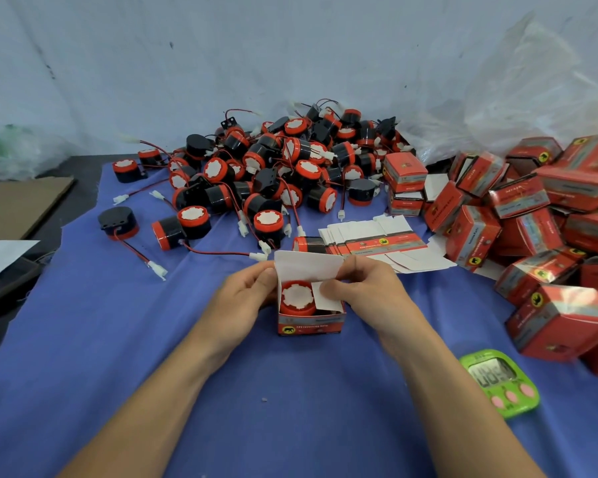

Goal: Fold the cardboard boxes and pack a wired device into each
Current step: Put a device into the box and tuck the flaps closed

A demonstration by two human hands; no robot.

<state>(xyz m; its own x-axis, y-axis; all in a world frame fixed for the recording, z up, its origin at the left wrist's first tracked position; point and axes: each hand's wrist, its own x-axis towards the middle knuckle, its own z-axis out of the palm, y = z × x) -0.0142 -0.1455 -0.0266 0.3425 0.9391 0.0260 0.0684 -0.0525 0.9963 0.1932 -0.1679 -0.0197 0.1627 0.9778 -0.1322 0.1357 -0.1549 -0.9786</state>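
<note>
A small red cardboard box (310,324) stands upright on the blue cloth at the centre, its white top lid (308,265) raised. Inside sits a round red device with a white face (297,296). My left hand (247,298) grips the box's left side, thumb near the lid. My right hand (366,288) pinches the right side flap (325,296) and folds it in over the device. A pile of black and red wired devices (273,167) lies behind. A fanned stack of flat unfolded boxes (377,239) lies just behind the right hand.
Several packed red boxes (549,215) are heaped along the right side. A green digital timer (499,382) lies near my right forearm. Crumpled clear plastic (515,91) sits at the back right. Brown cardboard (18,205) lies off the blue cloth (118,357) at the left.
</note>
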